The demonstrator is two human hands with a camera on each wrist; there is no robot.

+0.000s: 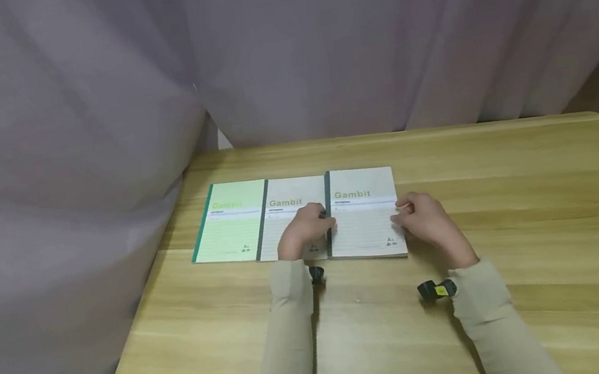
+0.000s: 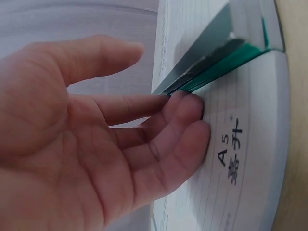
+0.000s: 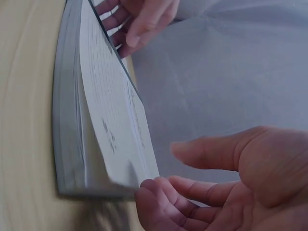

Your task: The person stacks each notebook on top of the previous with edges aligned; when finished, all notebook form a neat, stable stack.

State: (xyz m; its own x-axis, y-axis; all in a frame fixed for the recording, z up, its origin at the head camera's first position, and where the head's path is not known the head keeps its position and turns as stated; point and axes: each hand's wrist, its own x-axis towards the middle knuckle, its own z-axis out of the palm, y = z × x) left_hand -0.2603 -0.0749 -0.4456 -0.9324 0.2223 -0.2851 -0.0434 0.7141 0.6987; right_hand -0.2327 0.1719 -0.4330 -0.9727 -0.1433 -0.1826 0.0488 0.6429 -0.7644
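Observation:
Three Gambit notebooks lie in a row: a pale green one (image 1: 233, 233) at left, a white one (image 1: 296, 187) in the middle, and a white one (image 1: 365, 216) at right. The right one tops a pile; a green spine (image 2: 231, 60) shows beneath its grey spine. My left hand (image 1: 303, 229) is over the middle notebook, its fingertips against the pile's spine edge and the thumb raised. My right hand (image 1: 426, 218) touches the pile's right edge with its fingertips, thumb apart. In the right wrist view, the top cover (image 3: 108, 120) lifts slightly at a corner.
A wood-grain table (image 1: 547, 226) bears the notebooks. Grey curtains (image 1: 312, 41) hang behind it and along its left side. Each wrist wears a small black camera, one of them (image 1: 436, 289) with a yellow label.

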